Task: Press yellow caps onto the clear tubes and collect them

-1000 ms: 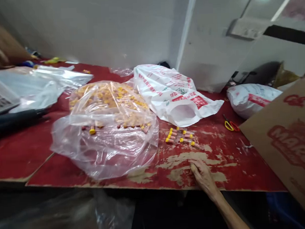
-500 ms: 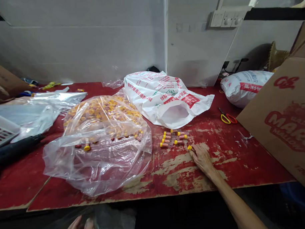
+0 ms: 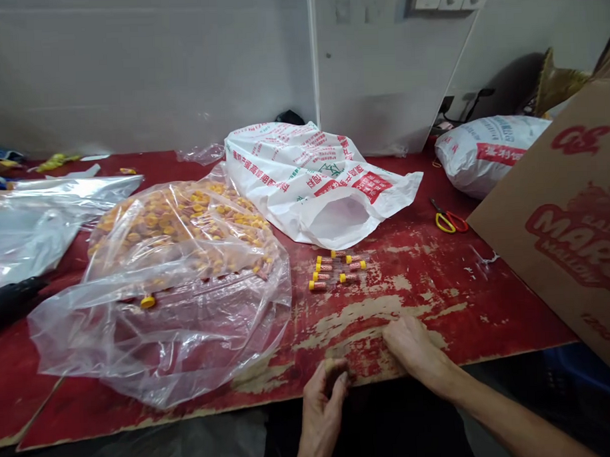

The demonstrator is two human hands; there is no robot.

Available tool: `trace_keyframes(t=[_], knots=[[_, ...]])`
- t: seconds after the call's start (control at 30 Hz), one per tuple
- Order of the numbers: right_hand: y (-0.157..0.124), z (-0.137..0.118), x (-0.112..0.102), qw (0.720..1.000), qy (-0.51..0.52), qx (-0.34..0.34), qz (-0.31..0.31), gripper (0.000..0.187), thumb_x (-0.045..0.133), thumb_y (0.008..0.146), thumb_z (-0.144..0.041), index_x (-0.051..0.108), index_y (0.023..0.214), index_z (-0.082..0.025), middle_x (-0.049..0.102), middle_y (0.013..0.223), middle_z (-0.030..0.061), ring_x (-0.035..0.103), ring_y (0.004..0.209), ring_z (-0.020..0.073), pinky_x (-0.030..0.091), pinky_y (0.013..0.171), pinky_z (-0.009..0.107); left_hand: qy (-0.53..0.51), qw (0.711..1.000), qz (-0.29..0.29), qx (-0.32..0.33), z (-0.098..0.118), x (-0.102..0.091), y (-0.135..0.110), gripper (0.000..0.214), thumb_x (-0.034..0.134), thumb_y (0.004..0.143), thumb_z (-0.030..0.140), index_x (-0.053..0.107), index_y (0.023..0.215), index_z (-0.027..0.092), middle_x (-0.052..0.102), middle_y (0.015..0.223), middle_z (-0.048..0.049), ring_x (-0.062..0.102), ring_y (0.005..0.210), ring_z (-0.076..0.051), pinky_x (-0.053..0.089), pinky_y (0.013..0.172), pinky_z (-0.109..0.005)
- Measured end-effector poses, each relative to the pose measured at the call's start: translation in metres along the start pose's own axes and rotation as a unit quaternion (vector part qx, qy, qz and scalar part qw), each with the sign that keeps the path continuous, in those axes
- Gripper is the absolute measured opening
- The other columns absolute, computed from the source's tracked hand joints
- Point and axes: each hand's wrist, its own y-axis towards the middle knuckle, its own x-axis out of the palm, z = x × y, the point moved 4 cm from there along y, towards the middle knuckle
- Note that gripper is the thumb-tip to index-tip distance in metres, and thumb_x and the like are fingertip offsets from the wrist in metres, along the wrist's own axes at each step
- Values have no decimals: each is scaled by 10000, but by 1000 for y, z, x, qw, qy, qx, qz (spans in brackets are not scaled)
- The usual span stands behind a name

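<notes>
My right hand (image 3: 414, 348) lies palm down on the worn red board (image 3: 437, 277), fingers together and pointing left, relaxed and not clenched, with nothing showing in it. My left hand (image 3: 322, 408) has risen into view at the board's near edge, fingers curled toward the thumb around a small dark spot that I can't make out, so I can't tell if it grips anything. Ahead of my hands lie the yellow-capped tubes (image 3: 336, 271), and the one that sat at my right fingertips earlier no longer shows there. Further left, the clear plastic bag (image 3: 158, 313) holds many more, their shapes blurred by the film.
</notes>
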Motion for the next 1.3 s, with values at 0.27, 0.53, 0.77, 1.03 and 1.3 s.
trace_keyframes(t=[0.27, 0.53, 0.77, 1.03, 1.3], knots=[[-12, 3, -4, 999, -21, 29, -2, 218, 491, 822, -83, 672, 720, -145, 690, 680, 94, 652, 611, 207, 415, 507, 257, -167, 980, -27, -106, 5, 15, 10, 428, 801, 602, 401, 668, 927, 157, 681, 821, -74, 639, 722, -186, 513, 669, -282], [-22, -64, -10, 931, 213, -130, 265, 288, 328, 960, -260, 604, 978, -180, 596, 945, 82, 552, 852, 192, 436, 756, 306, -376, 916, -10, -137, -3, 20, 14, 342, 817, 603, 292, 646, 869, 161, 667, 802, -31, 624, 705, -136, 507, 658, -247], [73, -16, -32, 968, 12, -19, 252, 336, 443, 897, -164, 530, 1218, -118, 520, 1128, 170, 446, 1010, 294, 367, 862, 434, -364, 921, 1, -136, -4, 9, 14, 441, 793, 621, 353, 596, 963, 156, 624, 662, 2, 552, 508, -112, 448, 483, -236], [60, -8, -23, 982, 35, -90, 160, 196, 449, 908, -204, 577, 1042, -143, 582, 1097, 128, 544, 927, 212, 389, 785, 303, -355, 924, -8, -143, -3, 9, 13, 435, 793, 617, 349, 590, 951, 158, 623, 660, -3, 559, 513, -117, 431, 465, -225], [38, 5, -28, 998, -38, -41, -2, 238, 538, 791, -98, 658, 589, -135, 648, 565, 103, 602, 536, 206, 324, 503, 262, -354, 920, 5, -167, -5, 11, 17, 542, 834, 546, 375, 576, 975, 168, 592, 654, 29, 486, 443, -63, 351, 380, -167]])
